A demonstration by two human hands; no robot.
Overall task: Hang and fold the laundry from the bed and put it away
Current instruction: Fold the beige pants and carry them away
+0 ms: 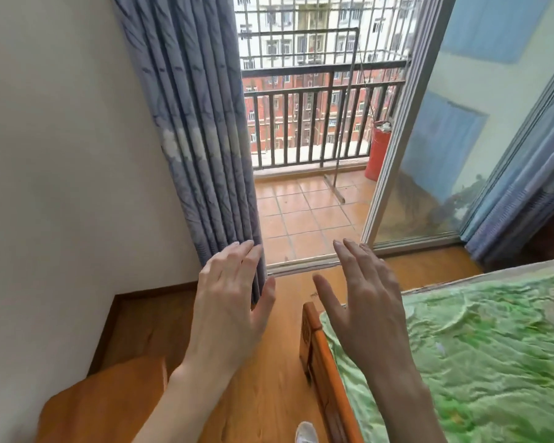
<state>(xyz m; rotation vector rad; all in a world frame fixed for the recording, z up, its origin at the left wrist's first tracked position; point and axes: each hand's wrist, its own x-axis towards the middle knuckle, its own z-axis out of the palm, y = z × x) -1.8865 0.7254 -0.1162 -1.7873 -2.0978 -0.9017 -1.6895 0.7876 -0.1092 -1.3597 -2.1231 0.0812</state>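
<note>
My left hand [231, 302] is raised in front of me with its fingers spread and nothing in it, just before the lower edge of a blue-grey curtain [199, 129]. My right hand [362, 302] is also raised, open and empty, above the corner of the bed. The bed [477, 362] fills the lower right; a green patterned cover lies over it and its orange wooden frame [320, 356] shows along the near side. No loose laundry shows on the visible part of the bed. A metal drying rack [349, 100] stands on the balcony beyond the open door.
A white wall [61, 155] runs along the left, with wooden floor [269, 394] between it and the bed. The sliding glass door [461, 139] stands open onto a tiled balcony [304, 215] with a dark railing [317, 123] and a red bin [378, 151]. My white shoe [306, 433] shows at the bottom.
</note>
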